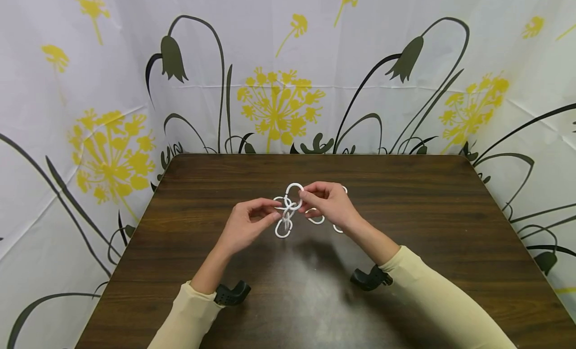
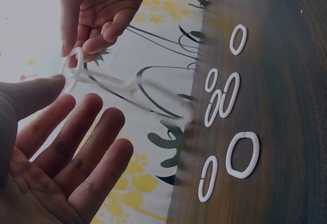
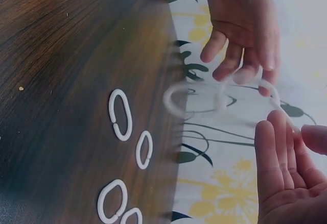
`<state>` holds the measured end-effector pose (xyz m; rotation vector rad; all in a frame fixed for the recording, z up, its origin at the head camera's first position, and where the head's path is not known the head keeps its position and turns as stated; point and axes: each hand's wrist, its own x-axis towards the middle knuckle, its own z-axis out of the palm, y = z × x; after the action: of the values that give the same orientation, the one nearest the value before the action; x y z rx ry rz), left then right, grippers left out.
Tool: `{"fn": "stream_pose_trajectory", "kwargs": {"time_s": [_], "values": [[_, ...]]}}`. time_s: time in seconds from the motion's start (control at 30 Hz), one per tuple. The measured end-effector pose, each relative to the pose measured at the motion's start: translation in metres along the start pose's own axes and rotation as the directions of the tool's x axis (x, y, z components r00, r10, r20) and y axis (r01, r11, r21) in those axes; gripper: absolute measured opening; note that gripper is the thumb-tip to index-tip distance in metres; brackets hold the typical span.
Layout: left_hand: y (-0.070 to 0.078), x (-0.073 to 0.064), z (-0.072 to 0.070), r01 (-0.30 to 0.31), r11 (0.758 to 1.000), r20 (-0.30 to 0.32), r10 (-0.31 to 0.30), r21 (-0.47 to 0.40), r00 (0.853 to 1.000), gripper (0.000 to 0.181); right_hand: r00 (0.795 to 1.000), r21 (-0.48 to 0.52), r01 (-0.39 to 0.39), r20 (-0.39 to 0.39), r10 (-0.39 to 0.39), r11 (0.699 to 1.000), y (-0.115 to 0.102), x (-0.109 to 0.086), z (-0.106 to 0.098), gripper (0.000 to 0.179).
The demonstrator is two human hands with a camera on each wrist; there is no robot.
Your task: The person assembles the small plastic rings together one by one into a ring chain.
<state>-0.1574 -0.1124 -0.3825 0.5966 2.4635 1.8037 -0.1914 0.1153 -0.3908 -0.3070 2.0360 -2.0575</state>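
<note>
My right hand (image 1: pixel 330 204) pinches an upright white ring (image 1: pixel 293 184) between thumb and forefinger, above the middle of the table. Close on its left, my left hand (image 1: pixel 245 221) pinches another white ring (image 1: pixel 279 198) with thumb and forefinger; its other fingers are spread in the left wrist view. The two rings overlap between the hands. Linked white rings (image 1: pixel 282 236) dangle below them as a short chain, blurred in both wrist views. Fingertips hide part of the held rings.
Several loose white rings lie on the dark wooden table (image 1: pixel 216 179), among them one ring (image 1: pixel 317 222) behind the right hand and a larger-looking one (image 2: pixel 230 155). A flower-patterned curtain (image 1: pixel 288 49) hangs behind the table's far edge. Black wrist mounts (image 1: pixel 231 295) project from both sleeves.
</note>
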Motion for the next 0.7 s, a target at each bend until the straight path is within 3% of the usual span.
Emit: {"fn": "stream_pose_trajectory", "kwargs": {"time_s": [0.23, 0.47, 0.7], "values": [[-0.035, 0.009, 0.003, 0.013, 1.0, -0.052, -0.014, -0.007, 0.999, 0.024, 0.997, -0.032, 0.05, 0.058, -0.048, 0.998, 0.003, 0.0, 0.004, 0.019], [-0.033, 0.012, 0.006, 0.036, 0.994, -0.047, -0.041, -0.105, 0.998, 0.022, 0.994, -0.053, 0.032, 0.103, -0.026, 0.998, 0.003, -0.002, 0.007, 0.025], [-0.03, 0.012, 0.006, 0.028, 0.991, -0.063, -0.036, -0.13, 0.997, 0.021, 0.994, -0.079, 0.012, 0.107, -0.004, 0.997, 0.006, -0.001, 0.006, 0.024]]}}
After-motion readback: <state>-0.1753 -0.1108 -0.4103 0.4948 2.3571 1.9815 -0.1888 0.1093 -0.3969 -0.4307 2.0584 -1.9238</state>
